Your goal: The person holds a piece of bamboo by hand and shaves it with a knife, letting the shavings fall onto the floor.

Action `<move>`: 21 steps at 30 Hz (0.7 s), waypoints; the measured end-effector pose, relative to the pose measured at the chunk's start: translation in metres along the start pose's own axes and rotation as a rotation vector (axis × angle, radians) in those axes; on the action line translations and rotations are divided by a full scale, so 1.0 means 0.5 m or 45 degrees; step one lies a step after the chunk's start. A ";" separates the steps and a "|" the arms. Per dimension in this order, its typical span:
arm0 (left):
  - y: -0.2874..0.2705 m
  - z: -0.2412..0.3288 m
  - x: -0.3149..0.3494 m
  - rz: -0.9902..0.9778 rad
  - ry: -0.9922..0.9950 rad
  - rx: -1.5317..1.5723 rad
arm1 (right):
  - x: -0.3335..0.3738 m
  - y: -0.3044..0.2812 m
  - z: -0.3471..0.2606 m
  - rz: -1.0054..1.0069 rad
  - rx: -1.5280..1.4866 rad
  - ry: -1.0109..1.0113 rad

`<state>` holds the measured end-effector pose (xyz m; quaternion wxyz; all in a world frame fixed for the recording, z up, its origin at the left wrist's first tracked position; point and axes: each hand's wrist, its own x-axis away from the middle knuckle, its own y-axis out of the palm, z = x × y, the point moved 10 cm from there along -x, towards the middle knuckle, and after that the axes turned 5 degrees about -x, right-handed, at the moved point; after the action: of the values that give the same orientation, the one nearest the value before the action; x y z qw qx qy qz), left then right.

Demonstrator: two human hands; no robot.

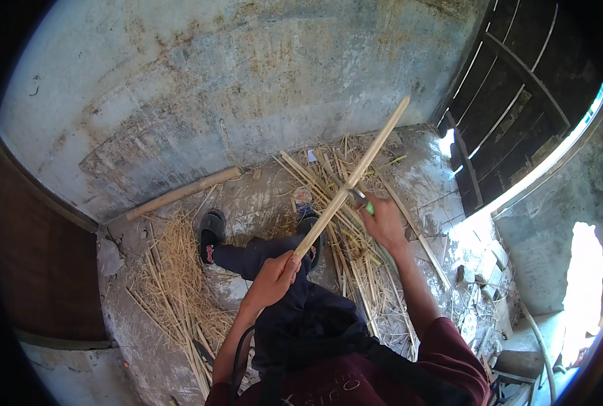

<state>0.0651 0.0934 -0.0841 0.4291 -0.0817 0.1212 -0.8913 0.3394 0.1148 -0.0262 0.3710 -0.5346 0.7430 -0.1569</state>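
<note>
A long pale strip of split bamboo [377, 143] slants up and away from my lap toward the wall. My left hand [273, 280] is closed around its near end, above my thigh. My right hand [385, 223] grips a knife [369, 208] with a green handle. The knife's short metal blade lies against the strip around its middle; whether it has cut into the wood cannot be made out. Beneath the strip, a loose pile of thin bamboo strips [355, 252] covers the floor beside my shoe.
Curly shavings [179, 260] and more strips lie left of my legs. A round pole [186, 193] rests along the foot of the stained wall [234, 81]. Broken rubble [485, 279] is at the right, below a dark plank door [511, 101]. A brown panel [44, 250] stands at far left.
</note>
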 end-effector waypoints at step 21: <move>-0.014 0.090 -0.067 0.332 0.147 -0.415 | 0.037 0.154 -0.102 0.108 -0.093 -0.173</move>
<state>0.0919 0.1174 -0.0406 0.5143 -0.0824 0.2976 -0.8001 0.2477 0.1191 -0.0475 0.4069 -0.5252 0.7434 -0.0772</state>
